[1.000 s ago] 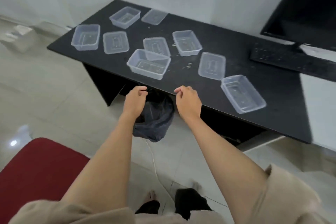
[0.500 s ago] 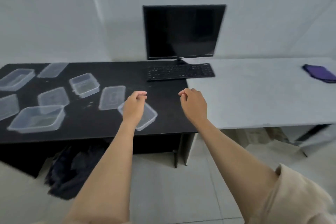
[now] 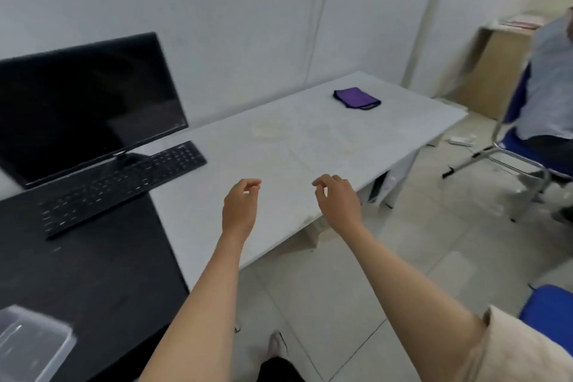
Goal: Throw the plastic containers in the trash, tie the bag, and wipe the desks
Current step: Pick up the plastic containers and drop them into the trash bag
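Observation:
My left hand (image 3: 240, 206) and my right hand (image 3: 338, 200) hover side by side above the front of the white desk (image 3: 310, 146), fingers loosely curled, holding nothing. A folded purple cloth (image 3: 356, 98) lies near the white desk's far end. One clear plastic container (image 3: 29, 346) shows at the bottom left corner on the black desk (image 3: 93, 273). The other containers and the trash bag are out of view.
A black monitor (image 3: 83, 108) and keyboard (image 3: 121, 184) sit on the black desk at left. A person sits on a blue chair (image 3: 511, 146) at the right, past the white desk's end. Another blue seat (image 3: 548, 304) is at the lower right. Tiled floor lies below.
My view has swung right, from the black desk with the containers and the trash bag to the white desk. Both hands kept the same empty, loosely curled pose in front of me.

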